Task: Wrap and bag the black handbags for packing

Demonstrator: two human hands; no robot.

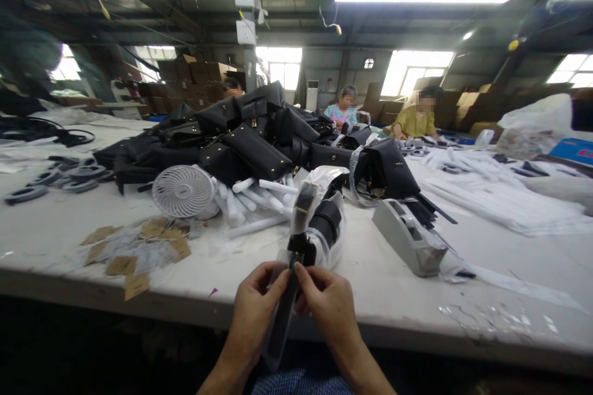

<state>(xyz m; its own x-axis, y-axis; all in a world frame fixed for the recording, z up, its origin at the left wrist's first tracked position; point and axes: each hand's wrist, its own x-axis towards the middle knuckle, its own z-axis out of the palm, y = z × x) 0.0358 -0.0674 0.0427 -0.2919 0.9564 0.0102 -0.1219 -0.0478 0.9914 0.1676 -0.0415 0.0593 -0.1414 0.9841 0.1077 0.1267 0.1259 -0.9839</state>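
Note:
Both hands meet at the table's front edge on a dark strap (283,315) with clear plastic around it. My left hand (257,299) pinches the strap from the left, thumb on top. Just beside it my right hand (327,302) is closed on the same strap, thumb and fingertips together. Past my fingertips the strap runs up to a black bundle (327,222) partly wrapped in clear plastic and white foam, lying on the table. A small brown tag (306,197) shows near its top. The fingertips' undersides are hidden.
A heap of black handbags (250,136) fills the table's middle. A white fan (183,191), white rolls (259,200) and brown tags in plastic (139,250) lie left; a grey tape dispenser (410,237) stands right. Two co-workers (417,120) (341,111) sit beyond.

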